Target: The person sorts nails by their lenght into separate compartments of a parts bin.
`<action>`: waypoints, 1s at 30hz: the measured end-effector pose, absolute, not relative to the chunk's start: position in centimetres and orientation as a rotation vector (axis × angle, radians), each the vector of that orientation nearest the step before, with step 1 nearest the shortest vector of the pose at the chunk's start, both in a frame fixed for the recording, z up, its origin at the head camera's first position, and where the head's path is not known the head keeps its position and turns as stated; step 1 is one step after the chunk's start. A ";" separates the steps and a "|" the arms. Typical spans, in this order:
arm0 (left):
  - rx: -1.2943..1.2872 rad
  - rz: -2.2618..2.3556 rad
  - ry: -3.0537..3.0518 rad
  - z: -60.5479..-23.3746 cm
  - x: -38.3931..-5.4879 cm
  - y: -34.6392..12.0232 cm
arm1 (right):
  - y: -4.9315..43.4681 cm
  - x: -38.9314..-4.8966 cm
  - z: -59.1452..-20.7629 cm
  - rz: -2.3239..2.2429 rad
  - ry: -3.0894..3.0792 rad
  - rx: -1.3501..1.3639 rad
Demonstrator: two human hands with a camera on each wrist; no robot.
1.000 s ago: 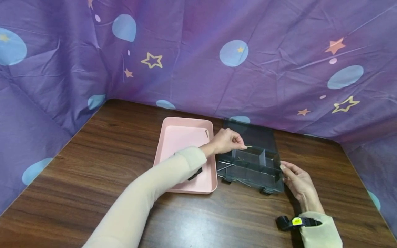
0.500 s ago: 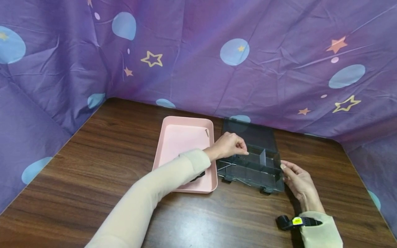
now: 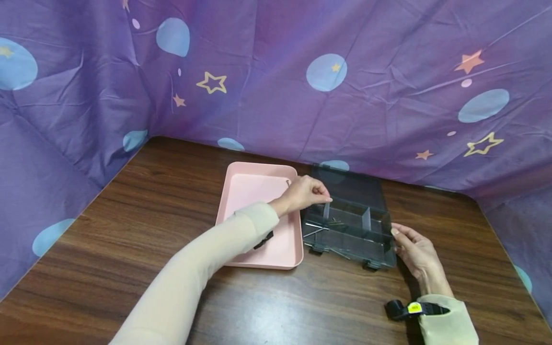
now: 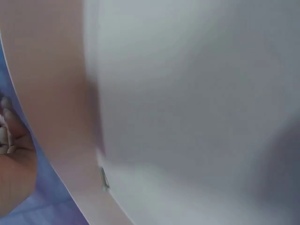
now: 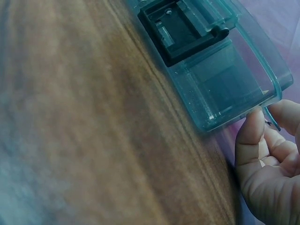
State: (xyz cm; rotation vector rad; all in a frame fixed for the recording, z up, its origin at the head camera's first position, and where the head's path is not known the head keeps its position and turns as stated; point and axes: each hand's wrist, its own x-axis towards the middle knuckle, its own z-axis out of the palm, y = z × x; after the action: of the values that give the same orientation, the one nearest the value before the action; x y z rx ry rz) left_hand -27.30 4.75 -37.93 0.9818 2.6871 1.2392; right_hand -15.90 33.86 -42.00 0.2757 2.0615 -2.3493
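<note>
In the head view, my left hand [image 3: 304, 192] hovers over the left end of a dark translucent compartment box [image 3: 351, 235]. Its fingers are loosely curled, with nothing visible between thumb and fingertips. A few small brassy screws [image 3: 335, 222] lie in the middle back compartment. Thin silvery pieces [image 3: 315, 232], like nails, lie in the front left one. My right hand [image 3: 418, 256] pinches the box's right side between thumb and fingers; the right wrist view shows the thumb [image 5: 251, 129] against that wall. One screw [image 4: 104, 178] rests in the pink tray's far right corner.
The pink tray [image 3: 230, 211] stands just left of the box, under my left forearm. The box's lid [image 3: 349, 187] lies back toward the purple curtain [image 3: 267, 86]. Black latches [image 3: 371, 265] are on its front. All stands on a brown wooden table [image 3: 142, 230].
My left hand dipped toward the box with a small brassy screw, then rose back left without it. More screws now show in the middle compartment. The right hand keeps its place.
</note>
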 end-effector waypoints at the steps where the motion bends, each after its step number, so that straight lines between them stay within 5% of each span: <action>1: 0.953 1.275 2.662 -37.9 -27.4 4.5 | 33.9 -15.9 -42.0 -2.348 2.063 0.276; 30: 0.511 1.380 2.760 -39.4 -30.7 -2.4 | 33.9 -15.9 -42.2 -2.375 2.040 0.238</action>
State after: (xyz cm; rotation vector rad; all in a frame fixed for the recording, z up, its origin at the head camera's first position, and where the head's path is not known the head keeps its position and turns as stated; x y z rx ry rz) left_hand -30.71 -2.41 -39.41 0.5108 2.7596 1.3804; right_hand -15.93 33.91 -42.24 0.2376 2.0397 -2.3754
